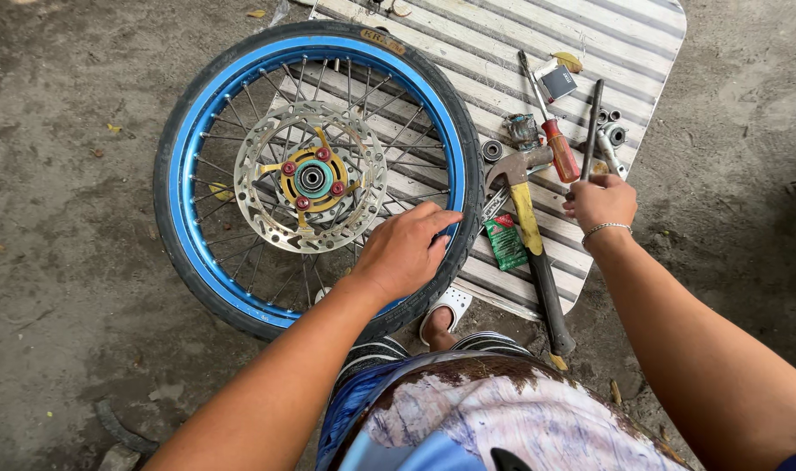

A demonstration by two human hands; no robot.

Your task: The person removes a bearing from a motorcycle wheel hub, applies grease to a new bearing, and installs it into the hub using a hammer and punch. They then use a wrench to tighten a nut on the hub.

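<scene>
Your left hand [404, 253] lies flat on the wheel [315, 174]; right hand [600, 201], fingers curled, touches the rod [591, 131], which may roll off.

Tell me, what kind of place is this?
Probably an outdoor repair spot for motorbike wheels. A spoked wheel lies on bare ground, with a hammer and screwdriver on a striped mat.

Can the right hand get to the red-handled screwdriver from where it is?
Probably yes. The right hand rests on the striped mat just right of the red-handled screwdriver, and nothing lies over its handle; only the hammer head sits close beside it.
</scene>
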